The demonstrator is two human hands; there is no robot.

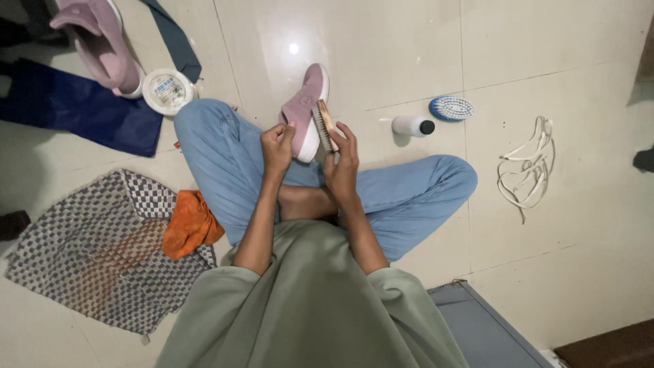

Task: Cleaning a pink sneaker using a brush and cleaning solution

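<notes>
I sit cross-legged on a pale tiled floor in blue jeans. My left hand [277, 144] grips a pink shoe [305, 102] with a white sole, held up over my knees with its toe pointing away. My right hand [343, 160] holds a wooden brush [323, 125], its bristles pressed against the white sole edge of the shoe. Both hands are close together in front of my chest.
A second pink shoe [102, 41] and a round white tin [167, 90] lie at the far left. A white bottle with black cap [412, 125], a blue brush [452, 108] and white laces [528, 170] lie right. An orange cloth [191, 223] rests on a checkered cloth [88, 252].
</notes>
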